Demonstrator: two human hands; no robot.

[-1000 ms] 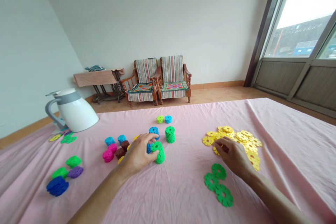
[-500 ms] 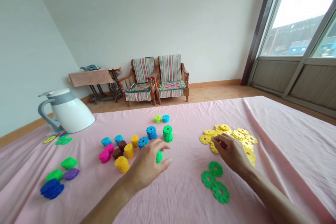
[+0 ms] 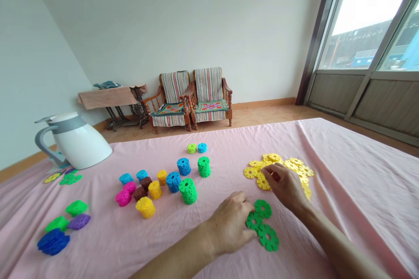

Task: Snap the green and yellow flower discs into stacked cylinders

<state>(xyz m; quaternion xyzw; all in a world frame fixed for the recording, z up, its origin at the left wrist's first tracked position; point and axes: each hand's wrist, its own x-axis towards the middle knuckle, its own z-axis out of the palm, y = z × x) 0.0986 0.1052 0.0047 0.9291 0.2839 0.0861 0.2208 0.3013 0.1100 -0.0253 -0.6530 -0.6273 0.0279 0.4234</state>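
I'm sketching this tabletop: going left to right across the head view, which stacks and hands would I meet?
Dark blue stack → nearer pink stack → nearest yellow stack → nearer tall green stack → left hand → right hand.

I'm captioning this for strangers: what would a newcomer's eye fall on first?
The yellow discs stand out first, spread around the right hand on the cloth. Next come three green discs by the left hand, and the big jug at far left.
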